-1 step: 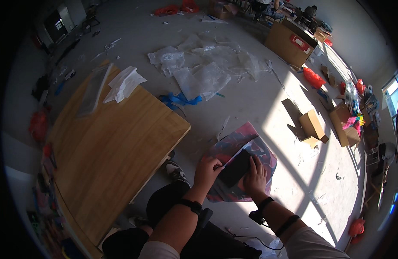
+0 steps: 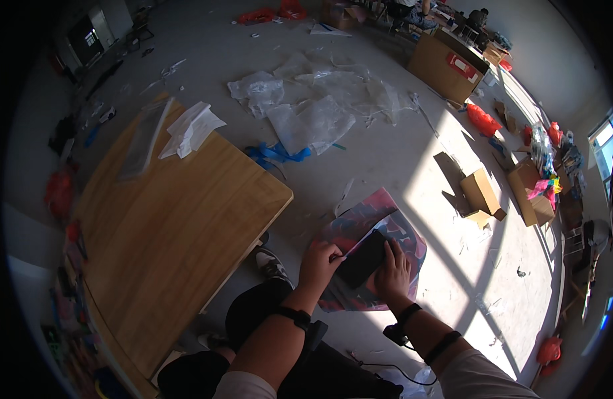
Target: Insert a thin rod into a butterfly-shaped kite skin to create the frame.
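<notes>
A sheet (image 2: 379, 206) patterned in pink, red and blue-grey spreads in front of my knees, its kind hard to tell. On it lies a black, flat rectangular piece (image 2: 363, 263). My left hand (image 2: 320, 265) is closed in a pinch at the left of the black piece, on a pale-lined edge of the sheet; the fingertips are partly hidden. My right hand (image 2: 393, 272) rests flat with its fingers stretched along the black piece's right side, touching it and the sheet.
A wooden table (image 2: 187, 226) stands at my left, bearing crumpled white paper (image 2: 192, 130) and a clear plastic tray (image 2: 147, 139). Clear plastic sheeting (image 2: 313, 120) and a blue strip (image 2: 280, 153) lie on the floor ahead. Cardboard boxes (image 2: 481, 193) stand at right. A cable (image 2: 399, 378) runs near my right arm.
</notes>
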Demonstrator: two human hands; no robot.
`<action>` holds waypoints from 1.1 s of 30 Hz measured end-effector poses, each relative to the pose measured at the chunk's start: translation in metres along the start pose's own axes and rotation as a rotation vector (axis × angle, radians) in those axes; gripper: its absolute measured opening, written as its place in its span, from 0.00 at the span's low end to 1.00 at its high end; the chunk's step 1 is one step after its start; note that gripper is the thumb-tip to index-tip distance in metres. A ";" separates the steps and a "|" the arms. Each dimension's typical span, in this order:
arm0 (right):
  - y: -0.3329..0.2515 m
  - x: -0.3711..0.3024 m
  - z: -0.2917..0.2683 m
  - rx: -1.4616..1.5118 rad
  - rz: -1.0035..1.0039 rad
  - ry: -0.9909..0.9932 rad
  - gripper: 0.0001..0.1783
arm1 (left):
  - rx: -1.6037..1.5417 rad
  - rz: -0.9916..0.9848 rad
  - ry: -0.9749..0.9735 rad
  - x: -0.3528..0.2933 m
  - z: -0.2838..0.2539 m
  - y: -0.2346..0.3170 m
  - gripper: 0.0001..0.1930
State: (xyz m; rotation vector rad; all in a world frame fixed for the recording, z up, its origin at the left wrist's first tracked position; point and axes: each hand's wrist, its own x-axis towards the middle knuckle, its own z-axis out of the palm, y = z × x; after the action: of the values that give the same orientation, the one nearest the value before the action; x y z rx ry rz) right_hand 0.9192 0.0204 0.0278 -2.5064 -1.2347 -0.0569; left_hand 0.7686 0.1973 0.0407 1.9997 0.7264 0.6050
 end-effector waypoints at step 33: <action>0.049 0.137 -0.094 0.127 -0.677 -0.732 0.12 | -0.067 -0.015 0.015 -0.019 0.012 -0.006 0.12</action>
State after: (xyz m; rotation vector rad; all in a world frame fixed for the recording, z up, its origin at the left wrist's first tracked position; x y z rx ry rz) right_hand 1.0534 0.0673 0.1272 -1.9219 -2.2281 0.8029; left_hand 0.7619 0.1793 0.0272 1.9290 0.7203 0.6280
